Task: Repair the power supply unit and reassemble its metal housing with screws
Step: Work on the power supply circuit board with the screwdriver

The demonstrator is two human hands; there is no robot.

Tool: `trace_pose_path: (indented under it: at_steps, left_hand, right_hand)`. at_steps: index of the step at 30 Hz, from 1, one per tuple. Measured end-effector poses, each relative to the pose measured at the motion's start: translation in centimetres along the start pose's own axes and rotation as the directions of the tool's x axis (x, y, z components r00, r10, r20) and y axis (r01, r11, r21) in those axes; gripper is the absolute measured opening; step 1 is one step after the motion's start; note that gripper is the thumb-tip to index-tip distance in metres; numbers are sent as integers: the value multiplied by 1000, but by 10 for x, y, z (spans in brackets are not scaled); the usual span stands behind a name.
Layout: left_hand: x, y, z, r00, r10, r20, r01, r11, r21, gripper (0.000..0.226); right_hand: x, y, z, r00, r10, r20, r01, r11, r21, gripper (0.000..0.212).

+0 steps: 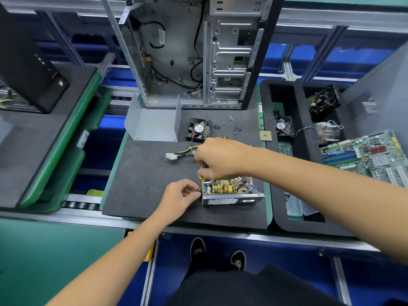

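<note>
The open power supply unit [231, 193] lies on the dark foam mat [141, 177], its circuit board exposed above a perforated metal wall. My right hand [220, 159] grips a yellow-handled screwdriver [201, 176] pointing down at the unit's left corner. My left hand [181, 197] pinches the screwdriver's shaft or a small part at that corner; which one is too small to tell. The bent metal housing cover [152, 123] stands at the mat's back left. A black fan [198, 129] and loose screws [231, 124] lie behind my hands. A yellow-black cable with a white plug [171, 156] trails left.
An open computer case [192, 54] stands at the back of the mat. A black foam tray [298, 102] on the right holds a second fan [284, 126], a heatsink [326, 132] and a motherboard [366, 155]. A processor chip [265, 136] lies near the mat's right edge.
</note>
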State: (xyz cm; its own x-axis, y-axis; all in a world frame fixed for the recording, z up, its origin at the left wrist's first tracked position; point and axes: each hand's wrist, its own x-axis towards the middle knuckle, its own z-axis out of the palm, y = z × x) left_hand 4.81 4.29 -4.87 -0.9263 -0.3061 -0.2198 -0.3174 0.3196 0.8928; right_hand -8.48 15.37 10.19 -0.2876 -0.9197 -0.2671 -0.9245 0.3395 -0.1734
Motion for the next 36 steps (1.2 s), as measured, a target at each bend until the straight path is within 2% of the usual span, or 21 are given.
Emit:
trace_pose_path:
  at_steps: [4,10,16,19,22,24,26,28,30,33,36]
  left_hand:
    - [1,-1,2,1000,7,-13,-7,1000,11,27]
    - [-1,-7,0,1000,10,-26,-9,997,73,22]
    - [5,-3,5,996,81,-23,-72,959,273,13]
    - [8,-1,6,992,121,24,-121,921,370,4]
    - [10,2,4,991,113,70,-132,903,409,13]
    - [13,6,-1,998,65,-6,-59,940,335,16]
    - [16,9,-8,994,-33,-101,44,993,113,14]
    - [17,15,-13,987,-125,-98,110,983,-145,15]
    - [16,19,-15,988,-143,-53,122,951,-285,19]
    - [16,20,-16,990,-135,-32,118,938,-327,21]
    - [18,15,-17,986,-159,-49,138,946,-294,19]
  right_hand:
    - [-1,3,1,1000,12,-2,-12,1000,-22,24]
    - [-5,8,1,1000,24,-5,-24,1000,-15,26]
    - [-3,2,4,1000,10,19,-10,999,-34,20]
    - [-2,0,5,999,-9,37,10,999,-38,19]
    - [-1,-1,5,999,-16,43,18,999,-41,19]
    - [0,0,4,1000,-9,29,11,999,-40,18]
    - [1,1,2,1000,3,8,-3,999,-32,19]
    - [2,2,0,1000,13,-26,-13,1000,-16,19]
    - [3,3,-3,998,20,-52,-20,1000,3,20]
    - [3,3,-6,997,28,-71,-27,1000,14,23]
    - [2,3,-6,995,40,-88,-38,999,22,24]
